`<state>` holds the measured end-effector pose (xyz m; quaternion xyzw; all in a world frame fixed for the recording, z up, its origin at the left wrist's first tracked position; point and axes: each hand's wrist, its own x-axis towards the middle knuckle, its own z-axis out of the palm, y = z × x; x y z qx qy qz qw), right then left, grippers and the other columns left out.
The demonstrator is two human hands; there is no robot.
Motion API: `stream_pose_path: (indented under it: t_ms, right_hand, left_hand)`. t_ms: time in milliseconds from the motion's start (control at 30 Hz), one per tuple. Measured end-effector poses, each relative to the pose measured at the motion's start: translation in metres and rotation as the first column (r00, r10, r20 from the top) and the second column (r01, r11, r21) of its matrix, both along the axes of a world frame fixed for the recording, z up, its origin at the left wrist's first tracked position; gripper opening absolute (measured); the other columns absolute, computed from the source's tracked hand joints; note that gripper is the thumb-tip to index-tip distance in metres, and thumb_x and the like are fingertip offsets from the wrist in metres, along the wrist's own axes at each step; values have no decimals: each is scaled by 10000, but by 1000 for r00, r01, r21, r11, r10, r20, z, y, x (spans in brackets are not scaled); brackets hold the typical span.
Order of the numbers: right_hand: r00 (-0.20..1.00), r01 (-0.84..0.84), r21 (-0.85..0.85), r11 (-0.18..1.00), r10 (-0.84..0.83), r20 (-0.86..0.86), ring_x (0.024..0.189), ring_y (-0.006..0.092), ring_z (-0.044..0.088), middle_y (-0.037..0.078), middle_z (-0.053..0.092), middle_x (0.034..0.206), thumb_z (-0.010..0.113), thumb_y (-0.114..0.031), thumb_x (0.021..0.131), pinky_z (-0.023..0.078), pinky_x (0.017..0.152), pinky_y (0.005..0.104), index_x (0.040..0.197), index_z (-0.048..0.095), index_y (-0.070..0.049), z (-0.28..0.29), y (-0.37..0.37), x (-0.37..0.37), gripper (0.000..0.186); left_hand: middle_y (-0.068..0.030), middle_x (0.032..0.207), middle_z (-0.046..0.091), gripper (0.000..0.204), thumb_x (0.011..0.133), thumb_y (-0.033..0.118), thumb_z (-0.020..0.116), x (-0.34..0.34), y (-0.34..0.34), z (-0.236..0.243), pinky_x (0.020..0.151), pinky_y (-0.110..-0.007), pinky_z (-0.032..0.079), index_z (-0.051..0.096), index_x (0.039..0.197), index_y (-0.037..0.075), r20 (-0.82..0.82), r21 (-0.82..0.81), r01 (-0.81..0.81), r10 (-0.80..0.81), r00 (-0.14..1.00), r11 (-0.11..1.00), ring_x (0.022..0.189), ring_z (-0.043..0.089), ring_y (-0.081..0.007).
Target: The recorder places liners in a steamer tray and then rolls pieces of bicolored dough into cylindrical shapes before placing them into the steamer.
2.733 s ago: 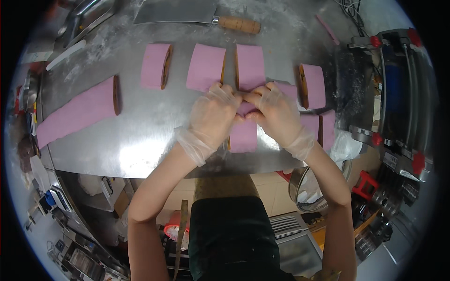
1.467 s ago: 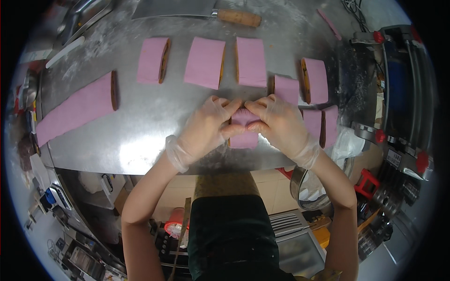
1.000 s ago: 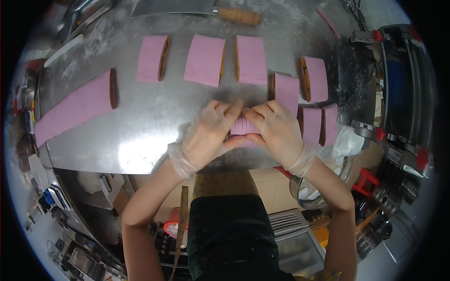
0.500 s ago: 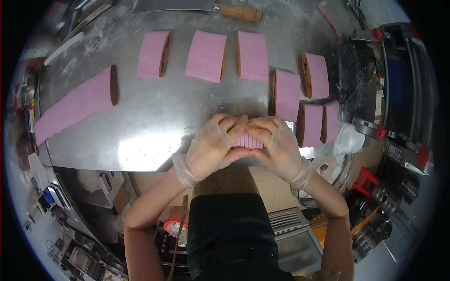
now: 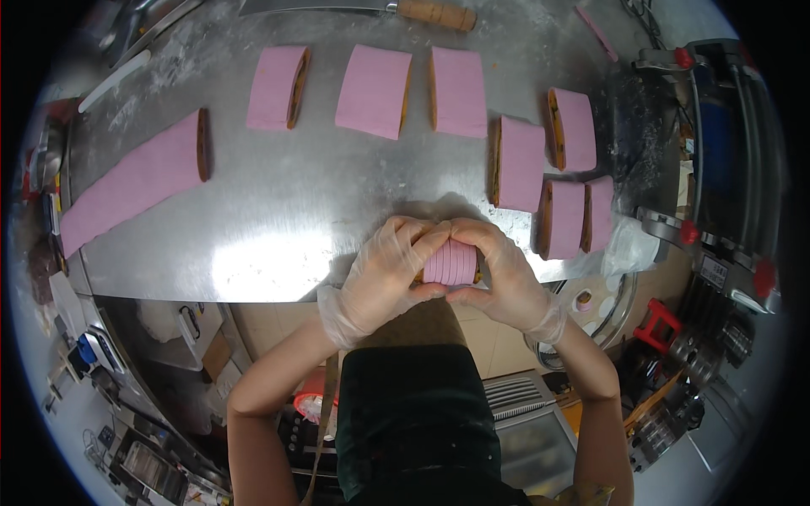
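Cupping the pink roll [image 5: 450, 265] by the near edge of the steel table [image 5: 295, 185], you've got your left hand [image 5: 384, 277] & right hand [image 5: 509, 277] curled round its ends, fingertips nearly meeting. This one's slit & curled, I reckon; a small piece [image 5: 583, 300] past your R wrist is poss. done; 7 slabs [image 5: 371, 91] + a long strip [image 5: 139, 181] lie flat, prob. left. Roll's plump, grooves side by side, brown filling showing.

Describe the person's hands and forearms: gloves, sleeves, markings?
Left hand and right hand: thin, clear, wrinkled plastic gloves with loose, flared cuffs, no visible markings. Forearms: bare, no sleeves, watch or cables visible on them.
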<state>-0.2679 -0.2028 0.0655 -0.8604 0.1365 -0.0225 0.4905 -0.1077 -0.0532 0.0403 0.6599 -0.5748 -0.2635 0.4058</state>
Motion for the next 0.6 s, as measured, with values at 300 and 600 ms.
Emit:
stream_pose_path:
  t_ms: [300, 600]
  right_hand:
    - [986, -61, -112, 992, 78, 145, 1204, 383, 521, 173, 512, 1331, 847, -36, 626, 448, 1022, 466, 1391, 398, -58, -26, 13, -16, 887]
    - [943, 226, 188, 956, -263, 206, 1363, 374, 410, 200, 408, 1483, 588, -431, 933, 317, 1137, 465, 1483, 311, 3, -35, 46, -17, 754]
  left_hand:
    - [-163, 1274, 557, 835, 575, 24, 856, -25, 15, -16, 961, -436, 477, 502, 1331, 40, -10, -116, -66, 65, 998, 991, 1171, 552, -359]
    - [-257, 1513, 348, 1074, 755, 430, 821, -40, 16, -14, 1129, -452, 338, 232, 1526, -30, -308, -5, -241, 227, 924, 971, 1392, 374, -412]
